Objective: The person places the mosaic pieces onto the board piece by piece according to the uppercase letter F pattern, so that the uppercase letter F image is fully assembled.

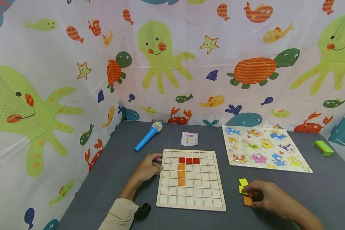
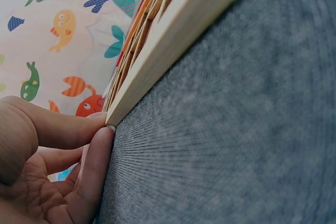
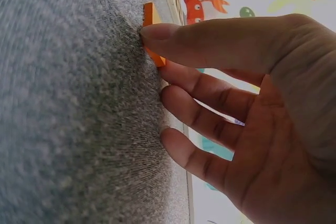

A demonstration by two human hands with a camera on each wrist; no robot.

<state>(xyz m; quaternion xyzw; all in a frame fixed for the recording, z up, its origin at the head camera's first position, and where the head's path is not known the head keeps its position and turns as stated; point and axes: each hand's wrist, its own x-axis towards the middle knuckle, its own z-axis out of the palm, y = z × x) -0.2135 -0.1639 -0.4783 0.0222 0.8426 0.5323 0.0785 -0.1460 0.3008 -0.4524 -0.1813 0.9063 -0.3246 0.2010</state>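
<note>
A pale wooden grid board (image 1: 191, 207) lies on the table with red tiles (image 1: 188, 160) in a row and orange tiles (image 1: 181, 174) in a column under it. My left hand (image 1: 147, 166) holds the board's left edge, thumb and finger at the rim in the left wrist view. Right of the board, my right hand (image 1: 268, 196) reaches over loose tiles with bent fingers. Its fingertips overlap a yellow tile (image 1: 241, 189), and its thumb touches a loose orange tile (image 3: 153, 13). Another yellow tile (image 1: 243, 182) lies just beyond.
Behind the board lies a small card (image 1: 189, 139) with a coloured grid pattern, beside a blue toy microphone (image 1: 147, 139). A sea-animal peg puzzle (image 1: 264, 148) sits at the back right, with a green block (image 1: 323, 148) beyond it. A printed cloth hangs around the table.
</note>
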